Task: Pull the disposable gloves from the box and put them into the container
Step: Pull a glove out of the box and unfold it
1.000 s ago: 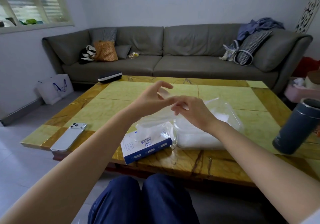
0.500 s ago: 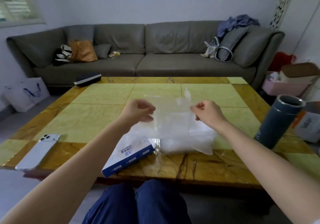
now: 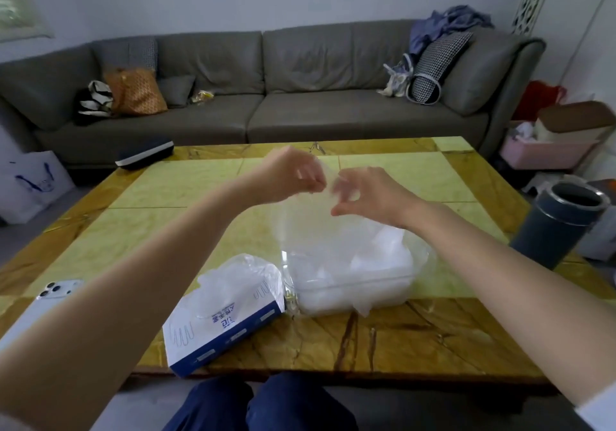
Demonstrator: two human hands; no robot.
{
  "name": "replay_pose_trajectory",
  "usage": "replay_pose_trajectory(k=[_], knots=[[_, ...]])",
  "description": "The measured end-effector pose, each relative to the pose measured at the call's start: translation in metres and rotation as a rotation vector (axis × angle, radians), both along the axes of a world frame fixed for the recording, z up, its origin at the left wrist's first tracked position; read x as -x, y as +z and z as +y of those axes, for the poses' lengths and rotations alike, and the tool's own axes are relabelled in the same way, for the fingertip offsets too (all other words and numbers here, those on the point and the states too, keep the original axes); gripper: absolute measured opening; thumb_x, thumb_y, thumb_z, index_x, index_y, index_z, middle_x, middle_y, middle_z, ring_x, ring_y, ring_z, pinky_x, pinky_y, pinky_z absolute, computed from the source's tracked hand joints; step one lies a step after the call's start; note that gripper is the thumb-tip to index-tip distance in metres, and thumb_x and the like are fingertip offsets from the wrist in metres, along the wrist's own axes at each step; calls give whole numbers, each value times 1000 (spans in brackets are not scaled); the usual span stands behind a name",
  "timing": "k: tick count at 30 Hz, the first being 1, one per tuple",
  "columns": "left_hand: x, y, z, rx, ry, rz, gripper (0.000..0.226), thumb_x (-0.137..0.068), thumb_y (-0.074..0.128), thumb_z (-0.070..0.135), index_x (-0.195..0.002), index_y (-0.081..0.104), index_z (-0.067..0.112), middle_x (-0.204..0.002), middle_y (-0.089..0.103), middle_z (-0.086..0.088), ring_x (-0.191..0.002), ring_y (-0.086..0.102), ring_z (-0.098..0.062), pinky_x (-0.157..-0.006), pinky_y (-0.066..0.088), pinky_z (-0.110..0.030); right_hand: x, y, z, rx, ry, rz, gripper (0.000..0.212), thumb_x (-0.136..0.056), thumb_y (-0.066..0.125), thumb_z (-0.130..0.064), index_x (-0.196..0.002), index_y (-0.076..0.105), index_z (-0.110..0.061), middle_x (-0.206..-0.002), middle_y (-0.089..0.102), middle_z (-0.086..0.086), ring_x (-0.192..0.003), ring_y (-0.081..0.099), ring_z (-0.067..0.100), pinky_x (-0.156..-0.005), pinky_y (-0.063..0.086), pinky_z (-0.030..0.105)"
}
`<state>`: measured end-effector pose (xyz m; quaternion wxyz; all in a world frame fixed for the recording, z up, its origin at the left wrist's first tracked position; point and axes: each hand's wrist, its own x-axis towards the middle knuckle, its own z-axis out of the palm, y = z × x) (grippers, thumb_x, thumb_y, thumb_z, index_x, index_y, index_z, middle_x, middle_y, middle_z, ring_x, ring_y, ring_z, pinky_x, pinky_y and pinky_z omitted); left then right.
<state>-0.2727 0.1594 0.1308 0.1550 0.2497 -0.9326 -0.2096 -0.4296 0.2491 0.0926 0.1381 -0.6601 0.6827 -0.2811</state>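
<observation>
At the far left a white paper bag [image 3: 31, 182] with blue marks sits on the floor, and a white phone [image 3: 31, 310] lies on the near left edge of the table [image 3: 173, 230]. Farther back on the table's left corner lies a dark case [image 3: 144, 151] with a white stripe. The table is yellow-green with brown edges, and a long grey sofa [image 3: 266, 93] stands behind it. Near the front edge lies the blue and white box [image 3: 221, 322], turned at a slant, with thin clear gloves puffing out of its top. Just to the right of the box, almost touching it, sits the clear container [image 3: 353, 274], and it already has a heap of white, crinkly gloves inside. Above the container the two hands are raised close together. The left hand [image 3: 290, 177] has its fingers pinched shut on the top of a clear glove [image 3: 308, 217]. The right hand [image 3: 370, 194] pinches the same glove right beside it, thumb and fingers closed. The glove hangs down from both hands toward the open container, but it is so see-through and blurry that its edges are hard to tell. At the far right a dark grey cup [image 3: 560, 224] stands on the table, well apart from the container.
</observation>
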Motion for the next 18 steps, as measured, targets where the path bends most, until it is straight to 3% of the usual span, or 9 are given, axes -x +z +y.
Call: replay_pose_trajectory(k=[2, 6, 10, 13, 16, 18], knots=[[3, 6, -7, 150, 57, -7, 14, -83, 70, 14, -95, 70, 6, -89, 67, -3, -75, 58, -9, -66, 40, -9, 11, 3, -7, 114, -77, -41, 15, -80, 72, -10, -92, 64, -6, -84, 61, -2, -80, 55, 12, -73, 43, 19], [15, 27, -10, 260, 123, 229, 25, -85, 66, 16, -107, 66, 3, -104, 68, -8, -94, 62, -21, -88, 50, -34, 31, 24, -17, 547, -195, 65, 19, -80, 63, 9, -94, 66, -5, -87, 58, 0, -81, 55, 12, -75, 43, 13], [18, 21, -11, 417, 106, 370, 17, -83, 68, 15, -94, 63, 4, -99, 61, -6, -94, 54, -22, -83, 46, -34, 38, 27, -10, 818, -180, 259, 19, -83, 53, 10, -90, 64, -4, -87, 60, 5, -87, 50, 16, -75, 39, 20], [9, -16, -14, 448, 27, 280, 8, -82, 67, 17, -87, 63, 13, -98, 56, 0, -96, 48, -19, -86, 40, -32, 42, -1, 2, 737, -55, 343, 24, -83, 52, 13, -91, 65, -5, -89, 62, 6, -89, 52, 18, -78, 44, 26], [4, -57, -17, 403, -66, 55, 8, -84, 66, 22, -89, 62, 17, -101, 53, 4, -99, 46, -16, -92, 37, -32, 49, -37, 10, 451, 60, 417, 41, -78, 57, 19, -104, 69, -10, -101, 64, 2, -100, 56, 17, -84, 53, 35], [6, -77, -18, 391, -111, -136, 10, -87, 62, 29, -93, 61, 21, -105, 52, 4, -102, 43, -13, -97, 35, -30, 48, -55, 13, 253, 88, 432, 48, -82, 52, 18, -115, 66, -14, -113, 59, 0, -109, 52, 15, -87, 52, 34]])
